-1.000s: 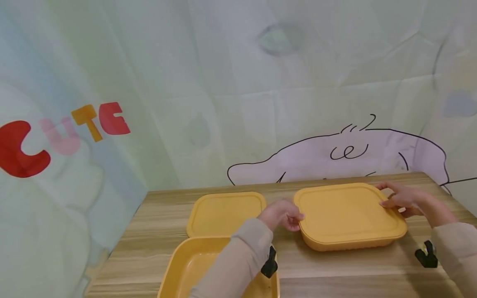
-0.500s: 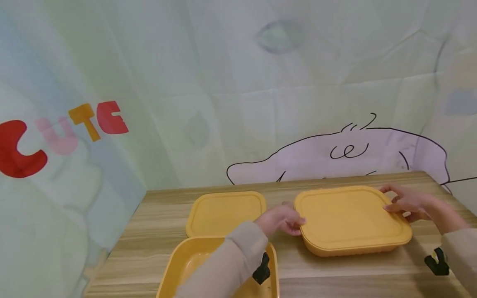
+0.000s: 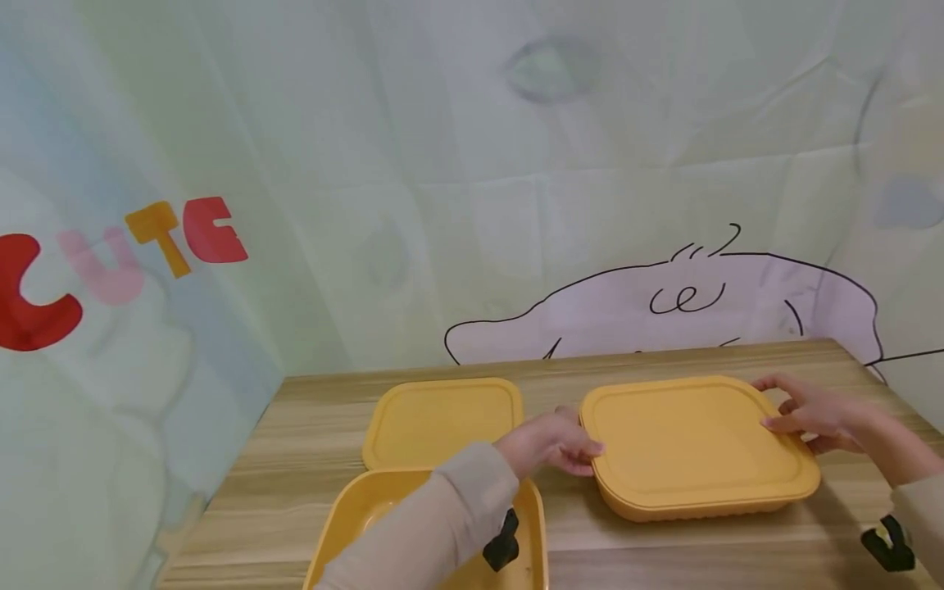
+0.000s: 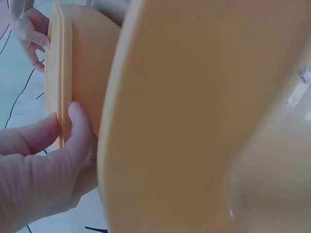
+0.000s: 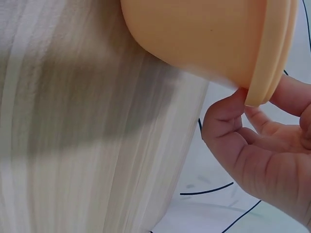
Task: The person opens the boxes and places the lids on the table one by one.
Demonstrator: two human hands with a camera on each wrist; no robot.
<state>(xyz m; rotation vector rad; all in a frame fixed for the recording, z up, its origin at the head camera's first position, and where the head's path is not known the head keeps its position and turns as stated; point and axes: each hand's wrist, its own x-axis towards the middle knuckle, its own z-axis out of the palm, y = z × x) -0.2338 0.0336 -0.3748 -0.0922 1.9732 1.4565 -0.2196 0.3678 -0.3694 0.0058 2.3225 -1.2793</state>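
Note:
A yellow rectangular food container [image 3: 693,447] with its lid on is at the right of the table. My left hand [image 3: 555,442] pinches its left rim, thumb on the lid and fingers below, as the left wrist view also shows. At the opposite end my right hand [image 3: 814,414] grips the right rim; in the right wrist view the thumb and fingers [image 5: 226,114] sit on either side of the lid's edge. The container's underside is hidden in the head view, and I cannot tell whether it touches the table.
An open yellow container [image 3: 335,524] stands at the front left, partly under my left sleeve [image 3: 435,524]. Behind it a loose yellow lid [image 3: 442,422] lies flat on the wooden table [image 3: 258,483]. A printed curtain [image 3: 413,188] hangs behind the table's far edge.
Both hands have brought the lidded container slightly toward me and a little to the right, keeping hold of its two ends. The open container and loose lid stay in place.

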